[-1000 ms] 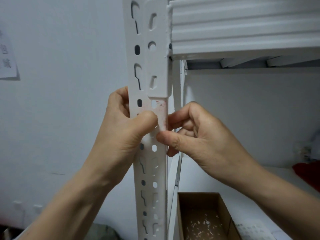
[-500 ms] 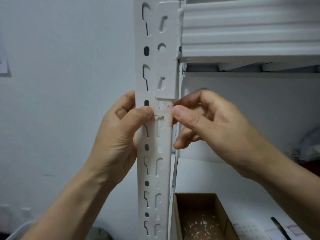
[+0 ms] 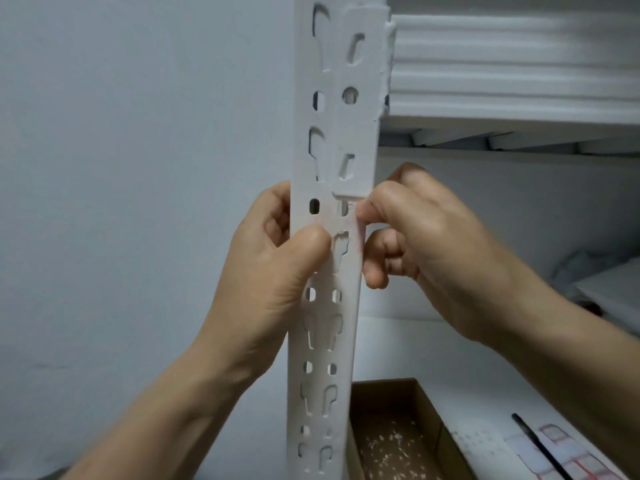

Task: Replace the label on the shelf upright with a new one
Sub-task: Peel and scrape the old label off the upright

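Two hands meet at the white shelf upright (image 3: 346, 358), which runs vertically. The left hand (image 3: 277, 271) grips the post, thumb pressed on its front. The right hand (image 3: 426, 244) is nearer the pink-stained old label (image 3: 353, 230) and appears to pinch its right edge. Below, a cardboard box (image 3: 427, 403) holds white scraps (image 3: 391, 448).

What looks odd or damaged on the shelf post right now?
A torn, pink-stained label remnant clings to the post under the bracket, between left hand and right hand. White scraps litter the cardboard box below.
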